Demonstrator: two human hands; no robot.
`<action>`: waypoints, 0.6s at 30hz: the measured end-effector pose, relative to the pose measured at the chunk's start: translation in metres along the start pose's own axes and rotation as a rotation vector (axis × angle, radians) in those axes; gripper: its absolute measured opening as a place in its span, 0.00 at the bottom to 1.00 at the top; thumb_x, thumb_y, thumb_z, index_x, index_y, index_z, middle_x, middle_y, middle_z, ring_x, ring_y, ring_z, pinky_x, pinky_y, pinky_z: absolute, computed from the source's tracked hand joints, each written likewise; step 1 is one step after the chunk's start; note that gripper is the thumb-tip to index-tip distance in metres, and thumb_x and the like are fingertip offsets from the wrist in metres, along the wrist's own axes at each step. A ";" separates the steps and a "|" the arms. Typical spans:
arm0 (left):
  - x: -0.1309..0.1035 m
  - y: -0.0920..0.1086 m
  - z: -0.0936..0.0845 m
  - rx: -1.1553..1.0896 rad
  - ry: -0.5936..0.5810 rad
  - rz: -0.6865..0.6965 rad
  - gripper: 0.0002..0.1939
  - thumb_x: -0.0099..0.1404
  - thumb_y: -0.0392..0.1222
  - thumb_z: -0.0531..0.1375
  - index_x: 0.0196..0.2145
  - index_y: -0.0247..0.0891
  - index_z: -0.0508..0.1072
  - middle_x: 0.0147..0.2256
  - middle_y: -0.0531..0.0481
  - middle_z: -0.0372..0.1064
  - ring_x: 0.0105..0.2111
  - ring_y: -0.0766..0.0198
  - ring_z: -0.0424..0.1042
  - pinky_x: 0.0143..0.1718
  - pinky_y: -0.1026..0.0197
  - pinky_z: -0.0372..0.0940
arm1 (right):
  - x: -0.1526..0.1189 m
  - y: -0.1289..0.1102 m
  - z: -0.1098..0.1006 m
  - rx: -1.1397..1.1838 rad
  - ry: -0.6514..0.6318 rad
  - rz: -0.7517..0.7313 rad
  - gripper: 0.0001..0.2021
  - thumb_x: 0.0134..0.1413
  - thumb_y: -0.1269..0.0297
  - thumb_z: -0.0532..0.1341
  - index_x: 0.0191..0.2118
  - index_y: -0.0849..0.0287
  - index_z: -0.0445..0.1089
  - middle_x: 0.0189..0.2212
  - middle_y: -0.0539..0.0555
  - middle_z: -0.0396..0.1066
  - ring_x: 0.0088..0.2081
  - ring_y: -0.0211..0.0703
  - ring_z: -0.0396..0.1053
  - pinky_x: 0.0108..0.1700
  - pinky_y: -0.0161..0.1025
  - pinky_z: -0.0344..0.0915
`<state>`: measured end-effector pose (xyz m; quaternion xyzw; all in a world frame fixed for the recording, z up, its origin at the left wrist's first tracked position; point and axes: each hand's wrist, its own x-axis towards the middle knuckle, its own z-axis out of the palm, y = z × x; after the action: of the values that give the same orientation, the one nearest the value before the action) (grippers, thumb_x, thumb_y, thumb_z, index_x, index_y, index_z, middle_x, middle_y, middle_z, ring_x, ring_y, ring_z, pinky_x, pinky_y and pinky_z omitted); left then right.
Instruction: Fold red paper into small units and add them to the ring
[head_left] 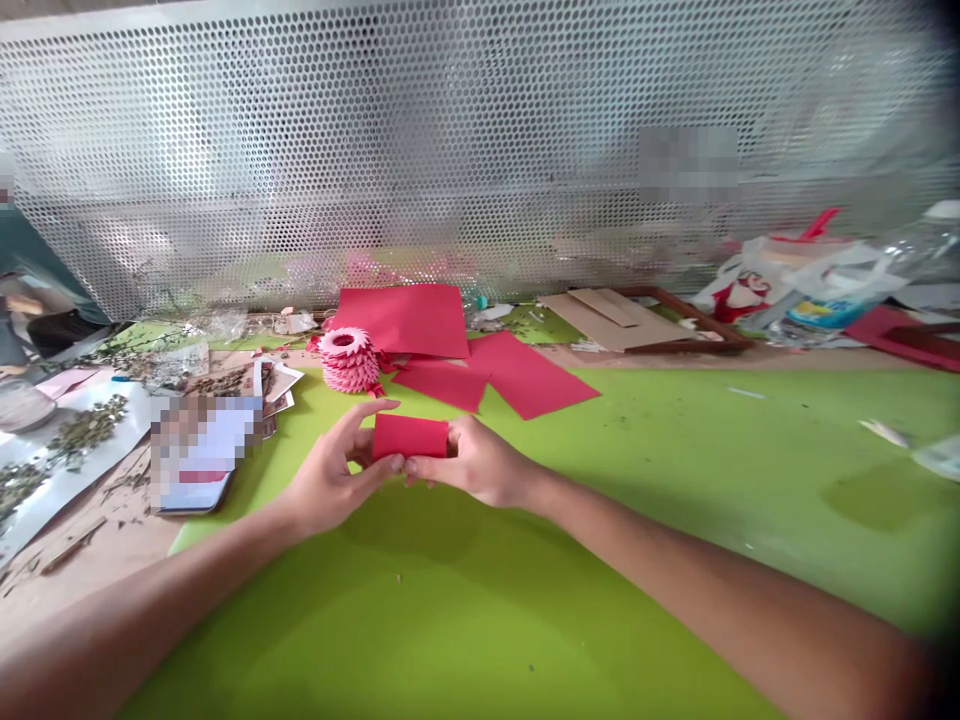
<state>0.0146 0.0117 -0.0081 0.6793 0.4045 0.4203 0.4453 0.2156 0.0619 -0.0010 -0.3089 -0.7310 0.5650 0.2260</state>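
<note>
A small rectangle of red paper is held up above the green mat between my two hands. My left hand grips its lower left edge by the thumb, with the index finger raised along the top left corner. My right hand pinches the lower right side, its thumb near the left thumb. Just behind my hands stands a round, hollow pink-and-white folded-paper piece with pointed tiers. Larger red paper sheets lie beside it, partly overlapping.
At the left lie a phone, photos and a white sheet with dried plant bits. Brown cardboard and a plastic bag sit at the back right. A perforated metal panel rises behind the green mat.
</note>
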 end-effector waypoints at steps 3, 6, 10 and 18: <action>-0.001 0.001 0.001 -0.023 0.014 0.003 0.28 0.68 0.42 0.60 0.61 0.34 0.55 0.34 0.45 0.76 0.30 0.64 0.73 0.29 0.64 0.64 | 0.000 0.000 0.001 0.008 -0.001 -0.012 0.19 0.52 0.51 0.67 0.38 0.65 0.75 0.32 0.56 0.77 0.32 0.43 0.73 0.36 0.38 0.69; 0.000 0.001 0.001 -0.026 0.038 0.008 0.29 0.67 0.42 0.60 0.61 0.36 0.55 0.33 0.46 0.76 0.31 0.63 0.74 0.31 0.64 0.65 | 0.001 0.000 0.001 -0.003 0.006 -0.027 0.18 0.53 0.51 0.66 0.38 0.65 0.75 0.31 0.57 0.77 0.32 0.43 0.72 0.36 0.38 0.69; 0.006 0.000 -0.011 0.027 0.097 0.047 0.26 0.66 0.43 0.61 0.58 0.36 0.59 0.29 0.51 0.74 0.27 0.66 0.71 0.28 0.65 0.64 | 0.000 -0.002 -0.009 -0.114 0.074 -0.015 0.18 0.54 0.50 0.65 0.36 0.65 0.77 0.30 0.58 0.77 0.30 0.41 0.72 0.32 0.36 0.67; 0.018 -0.003 -0.044 0.083 0.272 0.124 0.26 0.66 0.44 0.61 0.58 0.37 0.59 0.30 0.51 0.72 0.25 0.67 0.69 0.28 0.64 0.66 | -0.004 -0.014 -0.034 -0.171 0.211 -0.066 0.16 0.52 0.53 0.65 0.29 0.63 0.76 0.29 0.57 0.77 0.30 0.41 0.71 0.32 0.36 0.66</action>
<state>-0.0216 0.0404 0.0040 0.6576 0.4356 0.5179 0.3312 0.2389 0.0803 0.0217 -0.3606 -0.7583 0.4574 0.2928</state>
